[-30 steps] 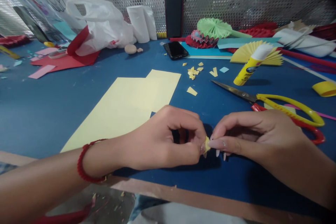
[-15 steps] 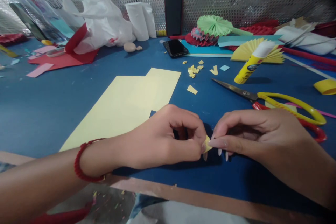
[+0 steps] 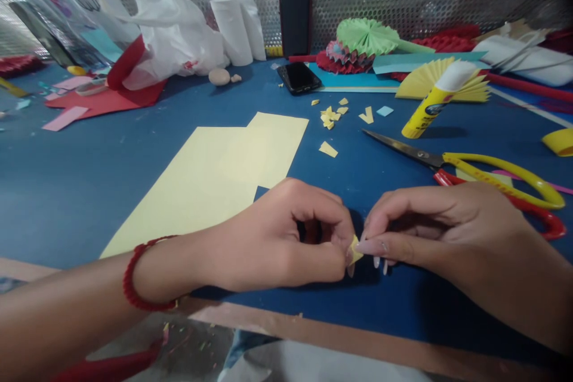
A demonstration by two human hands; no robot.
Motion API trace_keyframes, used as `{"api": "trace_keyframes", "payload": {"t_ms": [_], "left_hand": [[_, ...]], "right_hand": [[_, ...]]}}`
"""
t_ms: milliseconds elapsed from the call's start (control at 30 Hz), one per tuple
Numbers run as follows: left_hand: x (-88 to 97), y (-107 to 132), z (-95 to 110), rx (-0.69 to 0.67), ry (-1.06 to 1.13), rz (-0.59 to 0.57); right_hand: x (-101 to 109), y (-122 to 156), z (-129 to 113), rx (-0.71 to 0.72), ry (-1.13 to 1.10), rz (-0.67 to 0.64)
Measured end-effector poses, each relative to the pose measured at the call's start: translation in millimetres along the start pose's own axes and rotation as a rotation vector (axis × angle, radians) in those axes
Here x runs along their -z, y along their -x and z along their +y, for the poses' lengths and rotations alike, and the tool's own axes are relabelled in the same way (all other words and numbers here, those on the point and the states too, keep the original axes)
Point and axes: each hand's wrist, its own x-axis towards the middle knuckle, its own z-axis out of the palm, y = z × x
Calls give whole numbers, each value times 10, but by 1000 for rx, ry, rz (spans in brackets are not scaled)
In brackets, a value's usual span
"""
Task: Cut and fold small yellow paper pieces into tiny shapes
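Note:
Between my two hands is a small piece of yellow paper (image 3: 356, 249), mostly covered by fingertips. My left hand (image 3: 290, 236), with a red cord bracelet at its wrist, pinches the paper's left side. Thumb and forefinger of my right hand (image 3: 430, 230) close on its right side. A large pale yellow sheet (image 3: 197, 179) with a stepped edge lies flat behind my left hand. Scissors (image 3: 430, 158) with yellow and red handles rest behind my right hand, which partly hides them. Small yellow paper scraps (image 3: 330, 116) lie beyond both hands.
A glue stick (image 3: 430, 108) leans by a pleated yellow fan (image 3: 409, 85) at the right. Behind are a phone lying flat (image 3: 299, 77), an upright phone (image 3: 295, 9), a green paper rosette (image 3: 367, 36) and a white plastic bag (image 3: 174, 36). Red paper (image 3: 102, 101) lies left.
Both hands keep their pinch on the small yellow paper, which has turned slightly and shows a more pointed shape. The view has shifted a little; the things on the table stay in place.

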Motion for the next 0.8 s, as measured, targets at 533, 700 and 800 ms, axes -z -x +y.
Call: {"api": "trace_keyframes", "payload": {"t_ms": [533, 700, 800], "left_hand": [[-90, 10, 16, -25, -43, 64], [-118, -13, -6, -60, -79, 91], [-107, -15, -11, -77, -86, 78]], "right_hand": [[-18, 38, 46, -24, -88, -37], [-21, 61, 47, -14, -92, -53], [-37, 63, 23, -3, -68, -46]]}}
